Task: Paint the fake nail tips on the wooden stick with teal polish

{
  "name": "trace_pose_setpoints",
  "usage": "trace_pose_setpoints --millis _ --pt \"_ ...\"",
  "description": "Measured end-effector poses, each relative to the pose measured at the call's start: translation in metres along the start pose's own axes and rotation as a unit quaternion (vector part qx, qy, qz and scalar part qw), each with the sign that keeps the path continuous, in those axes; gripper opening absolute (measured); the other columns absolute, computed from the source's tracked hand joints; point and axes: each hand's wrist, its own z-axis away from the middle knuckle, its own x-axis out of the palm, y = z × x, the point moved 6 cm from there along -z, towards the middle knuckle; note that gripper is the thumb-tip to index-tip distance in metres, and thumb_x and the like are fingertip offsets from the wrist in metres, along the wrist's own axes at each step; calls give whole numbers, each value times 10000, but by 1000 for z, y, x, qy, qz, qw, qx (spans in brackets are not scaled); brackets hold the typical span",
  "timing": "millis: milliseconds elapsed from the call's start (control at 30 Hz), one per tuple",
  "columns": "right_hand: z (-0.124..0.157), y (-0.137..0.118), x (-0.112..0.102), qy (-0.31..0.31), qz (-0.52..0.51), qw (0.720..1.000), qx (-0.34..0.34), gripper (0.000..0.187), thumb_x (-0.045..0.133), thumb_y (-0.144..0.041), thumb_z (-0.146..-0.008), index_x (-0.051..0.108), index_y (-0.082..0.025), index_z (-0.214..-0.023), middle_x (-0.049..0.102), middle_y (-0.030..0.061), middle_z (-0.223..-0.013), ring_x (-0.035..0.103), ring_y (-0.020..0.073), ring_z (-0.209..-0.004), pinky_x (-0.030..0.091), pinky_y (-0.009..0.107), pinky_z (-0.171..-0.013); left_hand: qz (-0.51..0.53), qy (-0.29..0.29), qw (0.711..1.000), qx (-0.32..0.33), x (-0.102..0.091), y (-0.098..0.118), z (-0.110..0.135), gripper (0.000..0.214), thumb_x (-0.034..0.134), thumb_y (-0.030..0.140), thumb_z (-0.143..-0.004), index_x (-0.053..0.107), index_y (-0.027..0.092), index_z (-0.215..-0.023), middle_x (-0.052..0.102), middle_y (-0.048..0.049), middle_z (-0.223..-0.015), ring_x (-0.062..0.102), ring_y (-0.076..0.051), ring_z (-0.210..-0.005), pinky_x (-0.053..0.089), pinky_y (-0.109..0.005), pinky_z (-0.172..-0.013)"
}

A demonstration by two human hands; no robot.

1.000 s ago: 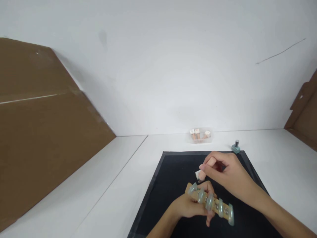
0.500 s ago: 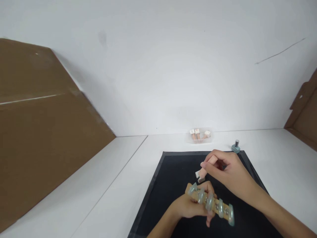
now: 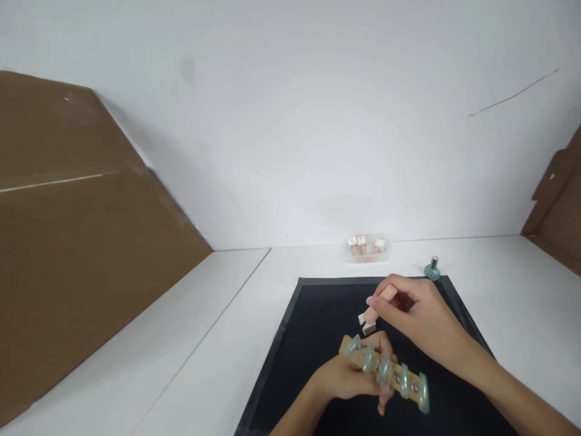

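Observation:
My left hand [image 3: 351,375] is closed round a tan strip [image 3: 385,370] that carries several pale green curved pieces, held just above a black mat [image 3: 313,327]. My right hand [image 3: 417,318] pinches a small pink stick with a white tip [image 3: 374,309], its tip pointing down-left, a little above the near end of the strip. The two hands are close together but apart.
A clear tray [image 3: 367,249] with more pink, white-tipped sticks sits on the white table behind the mat. A small teal block with a metal stud [image 3: 432,269] stands at the mat's far right corner. Brown cardboard panels stand at the left [image 3: 82,242] and right [image 3: 558,206].
My right hand has lifted the pink stick slightly and shifted it a little. My left hand and the strip have stayed in place.

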Motion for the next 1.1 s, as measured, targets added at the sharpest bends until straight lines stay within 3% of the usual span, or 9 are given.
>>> trace_pose_setpoints --millis 367,567,700,900,1100 --pt "2 -3 0 4 -2 1000 9 223 581 -363 -836 611 -203 -682 700 17 -653 613 145 -577 448 249 -502 -41 7 999 -13 -1 2 0 426 772 366 -644 417 172 -778 548 63 -575 523 -61 -461 453 -176 -449" --pt "2 -16 10 -64 -22 998 5 116 604 -259 -789 633 -187 -702 610 -24 -534 482 96 -481 383 211 -465 -162 11 983 -88 4 10 1 485 653 598 -664 526 136 -582 516 10 -569 498 -86 -547 430 -242 -577" --pt "1 -19 10 -79 -6 997 -5 78 612 -197 -768 631 -171 -696 610 -26 -548 447 81 -477 355 195 -457 -173 24 978 -116 4 10 2 521 650 638 -628 520 138 -558 507 10 -571 486 -96 -561 438 -261 -602" --pt "1 -15 5 -84 38 996 -21 107 601 -221 -794 634 -171 -705 630 -17 -571 486 88 -509 362 197 -476 -124 21 988 -87 1 6 1 476 717 562 -611 506 135 -622 517 25 -563 505 -78 -518 445 -220 -521" --pt "-1 -13 -1 -74 78 994 -19 130 592 -238 -809 608 -180 -693 638 -26 -570 497 88 -504 353 197 -477 -36 3 999 -17 1 4 1 402 763 350 -660 427 166 -785 563 49 -579 534 -67 -483 468 -181 -463"
